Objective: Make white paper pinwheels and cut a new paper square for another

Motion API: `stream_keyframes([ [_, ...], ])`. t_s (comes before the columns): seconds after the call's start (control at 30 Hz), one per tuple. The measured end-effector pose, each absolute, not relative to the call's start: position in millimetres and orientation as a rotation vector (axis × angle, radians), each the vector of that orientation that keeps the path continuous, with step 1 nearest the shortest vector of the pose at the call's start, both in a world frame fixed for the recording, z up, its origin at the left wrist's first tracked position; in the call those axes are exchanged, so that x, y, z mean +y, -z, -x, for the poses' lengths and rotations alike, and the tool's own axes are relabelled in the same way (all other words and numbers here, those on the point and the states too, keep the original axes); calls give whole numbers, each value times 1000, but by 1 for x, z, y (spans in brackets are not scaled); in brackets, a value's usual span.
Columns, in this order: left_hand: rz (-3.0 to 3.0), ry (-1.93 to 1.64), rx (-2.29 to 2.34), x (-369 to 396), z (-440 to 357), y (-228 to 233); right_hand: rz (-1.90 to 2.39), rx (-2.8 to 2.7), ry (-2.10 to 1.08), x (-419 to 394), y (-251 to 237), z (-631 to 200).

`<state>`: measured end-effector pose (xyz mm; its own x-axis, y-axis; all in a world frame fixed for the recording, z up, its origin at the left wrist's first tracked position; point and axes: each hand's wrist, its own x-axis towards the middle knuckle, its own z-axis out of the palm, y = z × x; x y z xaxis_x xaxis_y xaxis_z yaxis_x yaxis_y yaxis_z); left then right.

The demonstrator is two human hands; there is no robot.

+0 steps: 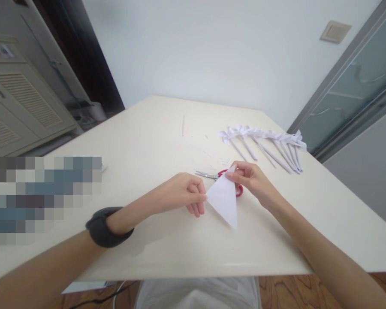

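Observation:
A white triangle of folded paper (224,198) is held up over the table between my two hands. My left hand (191,195), with a dark band on its wrist, pinches the triangle's left corner. Thumb and fingers of my right hand (247,177) grip its top corner. Behind the paper lie scissors (207,174) with red handles, partly hidden by it; their blades point left. Thin paper scraps (223,162) are scattered just beyond the scissors.
Several white paper pinwheels (278,137) on rolled paper sticks lie in a row at the back right. A lone white paper stick (183,125) rests near the back of the cream table (141,141). A white wall (206,51) stands behind. A blurred-out patch covers the left edge.

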<state>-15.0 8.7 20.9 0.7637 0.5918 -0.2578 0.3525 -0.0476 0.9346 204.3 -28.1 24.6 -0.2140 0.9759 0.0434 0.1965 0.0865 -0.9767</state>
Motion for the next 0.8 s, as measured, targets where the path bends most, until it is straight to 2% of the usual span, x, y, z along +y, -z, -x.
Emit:
stream_keyframes([
  [0.57,-1645,-174,773,8,15,-24,1210,-1533,-1072,-29,-22,-201],
  [0.8,-1646,-239,774,12,18,-23,1218,-1584,-1212,-28,-23,-201],
])
